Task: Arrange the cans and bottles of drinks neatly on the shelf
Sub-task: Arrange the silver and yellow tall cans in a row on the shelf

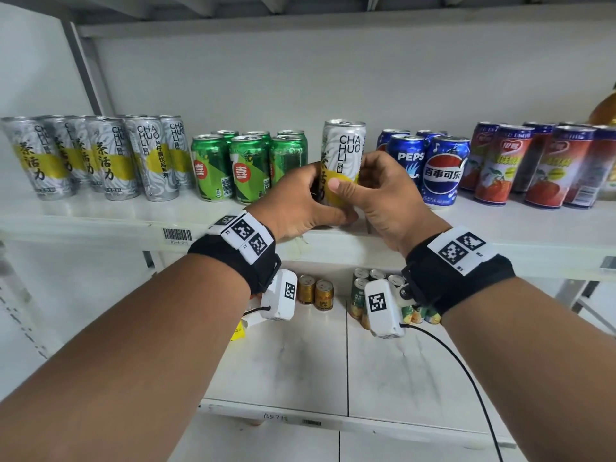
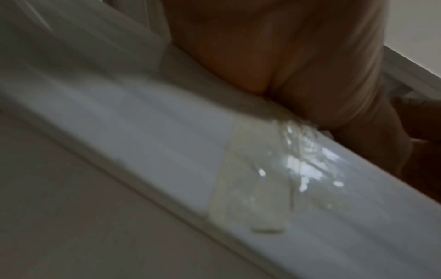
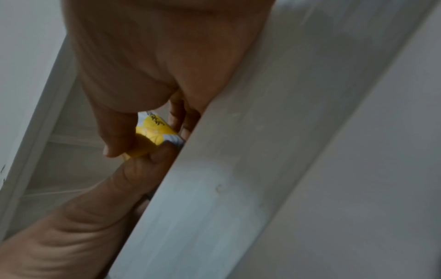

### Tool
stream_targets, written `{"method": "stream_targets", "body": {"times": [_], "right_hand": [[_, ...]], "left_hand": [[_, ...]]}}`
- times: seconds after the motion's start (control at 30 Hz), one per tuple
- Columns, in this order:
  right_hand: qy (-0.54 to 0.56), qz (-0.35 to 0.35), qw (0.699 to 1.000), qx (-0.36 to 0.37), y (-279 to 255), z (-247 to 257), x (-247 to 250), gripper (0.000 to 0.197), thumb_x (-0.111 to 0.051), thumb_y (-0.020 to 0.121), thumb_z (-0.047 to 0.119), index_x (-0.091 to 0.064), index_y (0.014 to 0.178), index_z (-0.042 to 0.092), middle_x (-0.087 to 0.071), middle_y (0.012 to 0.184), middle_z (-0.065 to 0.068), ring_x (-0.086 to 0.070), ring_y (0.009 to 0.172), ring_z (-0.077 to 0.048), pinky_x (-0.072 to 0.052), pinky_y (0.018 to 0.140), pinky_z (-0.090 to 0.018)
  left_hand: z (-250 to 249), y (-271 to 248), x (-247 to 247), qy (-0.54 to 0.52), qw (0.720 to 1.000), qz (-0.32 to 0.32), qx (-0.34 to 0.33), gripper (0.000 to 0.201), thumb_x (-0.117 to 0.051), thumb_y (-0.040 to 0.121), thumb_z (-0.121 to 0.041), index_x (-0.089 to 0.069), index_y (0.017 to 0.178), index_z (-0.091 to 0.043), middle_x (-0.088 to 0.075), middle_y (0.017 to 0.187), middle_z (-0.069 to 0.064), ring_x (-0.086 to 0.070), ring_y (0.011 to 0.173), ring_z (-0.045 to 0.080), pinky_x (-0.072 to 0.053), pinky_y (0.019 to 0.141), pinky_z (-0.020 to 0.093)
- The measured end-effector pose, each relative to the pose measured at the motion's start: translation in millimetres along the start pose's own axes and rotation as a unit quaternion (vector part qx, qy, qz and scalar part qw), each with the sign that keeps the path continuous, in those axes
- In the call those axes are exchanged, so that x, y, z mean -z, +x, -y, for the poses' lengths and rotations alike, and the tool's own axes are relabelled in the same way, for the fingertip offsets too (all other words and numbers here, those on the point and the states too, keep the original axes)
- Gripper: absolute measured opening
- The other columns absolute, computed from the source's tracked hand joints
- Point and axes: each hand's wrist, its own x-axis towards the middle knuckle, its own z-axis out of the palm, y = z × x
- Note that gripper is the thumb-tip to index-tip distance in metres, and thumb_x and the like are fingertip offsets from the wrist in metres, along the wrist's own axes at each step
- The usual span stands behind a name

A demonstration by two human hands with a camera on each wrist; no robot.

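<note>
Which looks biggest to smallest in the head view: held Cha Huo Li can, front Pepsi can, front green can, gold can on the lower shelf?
1. Cha Huo Li can, gripped by left hand and right hand.
2. Front Pepsi can and front green can: alike, unranked.
3. Gold can, smallest, though it stands farther off.

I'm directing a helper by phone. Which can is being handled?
On the upper shelf, find the gap between the green cans and blue Pepsi cans. The tall white-and-yellow can stands alone there, gripped by both hands.
</note>
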Motion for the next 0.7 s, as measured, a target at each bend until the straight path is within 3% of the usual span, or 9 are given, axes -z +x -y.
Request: {"method": "stream_targets", "body": {"times": [0.2, 0.3, 0.5, 0.63, 0.7], "right_hand": [[-0.013, -0.018, 1.0, 0.014, 3.2, -2.9, 0.6, 0.04, -0.077, 0.094, 0.015, -0.062, 0.129, 0.006, -0.075, 0.117, -0.012, -0.075, 0.108, -0.026, -0.062, 0.094, -0.049], [0.012, -0.023, 1.0, 0.0, 6.0, -2.7, 1.0, 0.035, -0.068, 0.1, 0.01, -0.06, 0.134, 0.003, -0.074, 0.122, -0.014, -0.073, 0.112, -0.03, -0.059, 0.099, -0.052], [0.027, -0.031, 0.999, -0.019, 6.0, -1.5, 0.9, 0.028, -0.061, 0.105, 0.013, -0.062, 0.13, 0.002, -0.073, 0.119, -0.02, -0.073, 0.11, -0.036, -0.059, 0.097, -0.056], [0.026, -0.04, 0.998, -0.048, 7.6, -0.3, 0.5, 0.027, -0.06, 0.106, 0.023, -0.067, 0.116, -0.001, -0.073, 0.111, -0.029, -0.072, 0.091, -0.036, -0.059, 0.09, -0.065], [0.027, -0.038, 0.997, -0.068, 8.9, 0.6, -0.2, 0.033, -0.061, 0.106, 0.027, -0.066, 0.115, -0.005, -0.068, 0.114, -0.036, -0.068, 0.086, -0.037, -0.056, 0.086, -0.072]], "left_hand": [[-2.1, -0.9, 0.9, -0.062, 0.998, 0.02, 0.008, 0.074, -0.103, 0.063, -0.038, -0.068, 0.128, -0.029, -0.08, 0.119, 0.0, -0.077, 0.113, 0.023, -0.06, 0.102, 0.052], [-2.9, -1.2, 1.4, -0.086, 0.996, 0.017, 0.014, 0.066, -0.096, 0.065, -0.037, -0.07, 0.124, -0.023, -0.081, 0.118, 0.003, -0.076, 0.114, 0.023, -0.059, 0.105, 0.05], [-2.2, -1.2, 0.5, -0.107, 0.994, 0.015, 0.02, 0.068, -0.094, 0.067, -0.035, -0.069, 0.126, -0.012, -0.08, 0.12, 0.01, -0.075, 0.117, 0.03, -0.059, 0.106, 0.05], [-1.1, -1.1, 1.1, -0.108, 0.994, 0.016, 0.02, 0.062, -0.091, 0.073, -0.041, -0.071, 0.12, -0.006, -0.081, 0.114, 0.012, -0.077, 0.113, 0.031, -0.059, 0.105, 0.046], [-0.8, -0.9, 1.4, -0.104, 0.994, 0.016, 0.021, 0.062, -0.091, 0.073, -0.044, -0.071, 0.117, -0.005, -0.082, 0.11, 0.012, -0.078, 0.107, 0.027, -0.061, 0.099, 0.041]]}}
